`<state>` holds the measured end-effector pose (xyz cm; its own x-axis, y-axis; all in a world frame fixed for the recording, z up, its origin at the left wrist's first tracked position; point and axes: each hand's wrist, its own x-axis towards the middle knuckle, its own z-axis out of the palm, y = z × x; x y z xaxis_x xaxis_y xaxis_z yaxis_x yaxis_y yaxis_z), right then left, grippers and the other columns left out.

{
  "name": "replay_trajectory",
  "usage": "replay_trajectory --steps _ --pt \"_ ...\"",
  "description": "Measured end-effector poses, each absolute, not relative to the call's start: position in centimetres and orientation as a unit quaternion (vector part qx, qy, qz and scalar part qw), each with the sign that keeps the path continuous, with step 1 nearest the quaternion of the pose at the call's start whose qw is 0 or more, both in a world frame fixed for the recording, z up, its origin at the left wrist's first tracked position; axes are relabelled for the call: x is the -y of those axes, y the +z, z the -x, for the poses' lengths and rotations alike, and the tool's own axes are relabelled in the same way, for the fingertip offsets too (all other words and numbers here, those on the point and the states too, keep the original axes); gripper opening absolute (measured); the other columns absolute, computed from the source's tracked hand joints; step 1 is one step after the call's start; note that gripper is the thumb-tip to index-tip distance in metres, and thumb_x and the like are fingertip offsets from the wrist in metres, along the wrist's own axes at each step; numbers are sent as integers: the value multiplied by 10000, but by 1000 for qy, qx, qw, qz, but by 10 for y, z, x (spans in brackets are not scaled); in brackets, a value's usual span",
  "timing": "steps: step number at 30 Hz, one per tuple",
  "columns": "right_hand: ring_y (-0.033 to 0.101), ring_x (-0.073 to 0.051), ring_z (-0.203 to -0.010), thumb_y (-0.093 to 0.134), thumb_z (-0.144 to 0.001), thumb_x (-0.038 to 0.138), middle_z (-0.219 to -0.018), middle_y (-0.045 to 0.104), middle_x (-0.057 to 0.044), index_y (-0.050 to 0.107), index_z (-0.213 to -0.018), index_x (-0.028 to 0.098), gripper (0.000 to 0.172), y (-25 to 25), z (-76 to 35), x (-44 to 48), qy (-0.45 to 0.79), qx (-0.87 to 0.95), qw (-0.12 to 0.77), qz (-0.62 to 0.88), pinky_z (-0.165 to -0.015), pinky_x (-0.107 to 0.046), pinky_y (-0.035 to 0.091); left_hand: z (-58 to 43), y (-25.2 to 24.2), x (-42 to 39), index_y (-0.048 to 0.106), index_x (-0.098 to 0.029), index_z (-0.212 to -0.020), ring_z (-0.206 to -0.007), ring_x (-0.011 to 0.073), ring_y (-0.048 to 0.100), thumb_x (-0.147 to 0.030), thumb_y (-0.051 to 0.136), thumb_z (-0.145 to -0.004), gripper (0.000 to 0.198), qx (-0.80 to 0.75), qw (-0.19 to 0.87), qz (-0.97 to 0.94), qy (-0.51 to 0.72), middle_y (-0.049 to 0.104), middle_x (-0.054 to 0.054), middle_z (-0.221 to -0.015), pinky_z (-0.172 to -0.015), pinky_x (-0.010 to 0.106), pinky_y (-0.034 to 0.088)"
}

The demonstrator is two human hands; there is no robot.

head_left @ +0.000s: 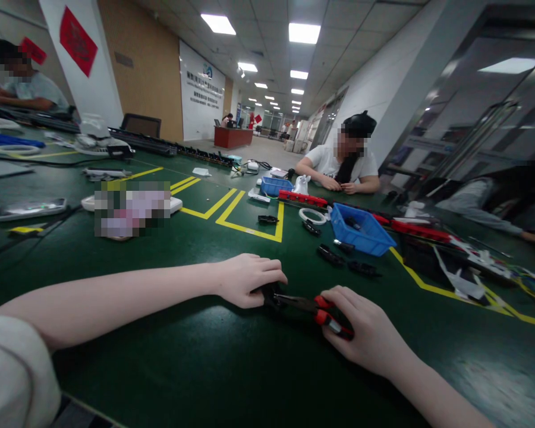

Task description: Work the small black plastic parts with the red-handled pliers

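My left hand (251, 279) is closed around a small black part (271, 293), most of it hidden by my fingers. My right hand (361, 327) grips the red and black handles of a pair of pliers (296, 302). The jaws point left and meet the black part just beside my left fingertips. Whether they are clamped on it I cannot make out. Beyond my hands, several similar black parts (330, 255) lie loose on the green table (232, 368).
A blue bin (361, 235) holds black pieces, with a white ring (312, 216) at its left. Farther back is a smaller blue bin (276, 186). Phone-like devices (29, 208) lie on the left. A person (341, 166) sits across the table; others sit at the sides.
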<state>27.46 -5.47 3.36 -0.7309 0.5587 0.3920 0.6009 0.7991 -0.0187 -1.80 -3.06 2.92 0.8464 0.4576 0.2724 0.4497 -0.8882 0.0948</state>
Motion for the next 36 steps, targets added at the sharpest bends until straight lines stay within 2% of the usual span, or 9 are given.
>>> replay_trajectory --steps 12,16,24,31,36 --pt "658 -201 -871 599 -751 221 -1020 668 -77 567 -1109 206 360 36 -271 63 -23 930 183 317 -747 -331 562 18 31 29 488 -185 -1204 -967 211 600 -145 530 -788 419 -167 51 -974 147 571 97 -1166 -865 316 504" --pt "657 -201 -874 597 -755 219 -1021 669 -76 576 -1112 211 358 39 -271 63 -18 930 180 320 -750 -332 564 19 31 28 519 -184 -1168 -945 215 598 -219 559 -808 364 -179 37 -973 144 594 86 -1098 -832 325 498" --pt "662 -198 -867 601 -769 239 -1018 662 -69 579 -1108 211 341 38 -273 61 -7 922 163 352 -754 -340 567 18 30 28 574 -176 -944 -822 190 603 -343 636 -788 237 -212 14 -967 145 624 36 -898 -740 314 450" --pt "664 -196 -863 600 -780 243 -1010 661 -65 582 -1105 213 327 39 -271 63 5 916 160 367 -744 -337 566 17 25 28 590 -189 -886 -622 131 588 -501 624 -827 320 -239 13 -958 156 663 -2 -798 -650 287 392" --pt "667 -191 -845 600 -805 273 -992 667 -61 593 -1082 218 282 42 -267 65 16 909 164 383 -721 -327 565 17 23 27 600 -183 -844 -598 126 587 -570 613 -832 388 -255 -16 -951 176 667 -8 -755 -629 284 363"
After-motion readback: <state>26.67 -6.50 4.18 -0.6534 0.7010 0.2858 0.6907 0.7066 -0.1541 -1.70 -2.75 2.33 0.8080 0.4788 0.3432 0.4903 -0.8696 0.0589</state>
